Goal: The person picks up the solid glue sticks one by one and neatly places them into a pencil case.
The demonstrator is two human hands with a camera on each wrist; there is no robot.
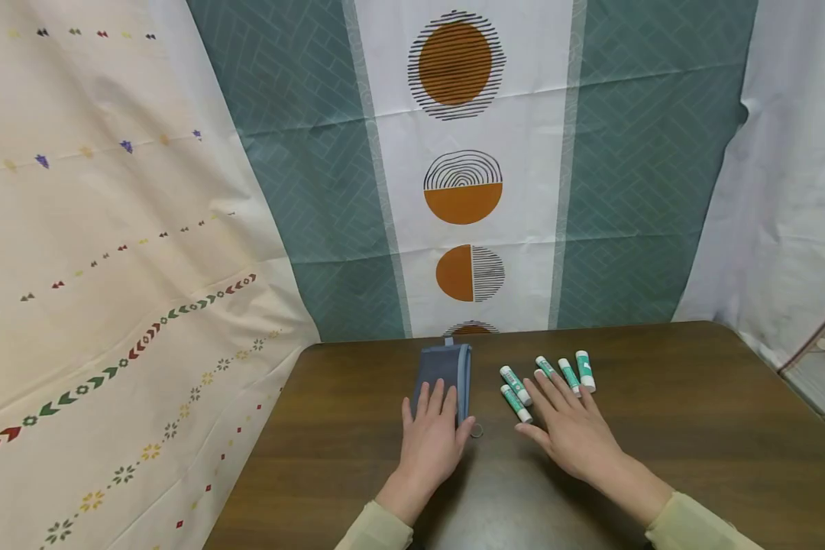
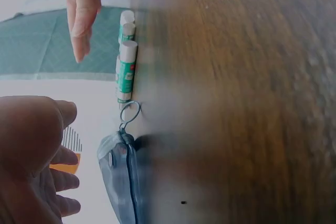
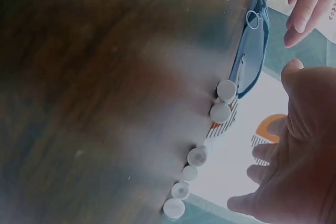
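A blue-grey zippered pouch (image 1: 436, 365) lies on the table, a metal ring (image 1: 477, 431) at its near right corner. Over its near part my left hand (image 1: 429, 443) spreads its fingers, holding nothing; the left wrist view shows this hand (image 2: 31, 150) raised off the pouch (image 2: 118, 177). To the right, several green-and-white glue sticks (image 1: 516, 403) lie in a loose row. My right hand (image 1: 577, 435) hovers palm down over the near side of them, fingers spread, partly covering some. White ends of the sticks (image 3: 174, 209) face the right wrist camera, below the raised right hand (image 3: 299, 145).
The dark brown wooden table (image 1: 715, 428) has its far edge against a hanging cloth (image 1: 302, 153) with green and white panels and orange circles. A patterned cream cloth (image 1: 110, 305) hangs along the left side, and a pale one (image 1: 797, 191) along the right.
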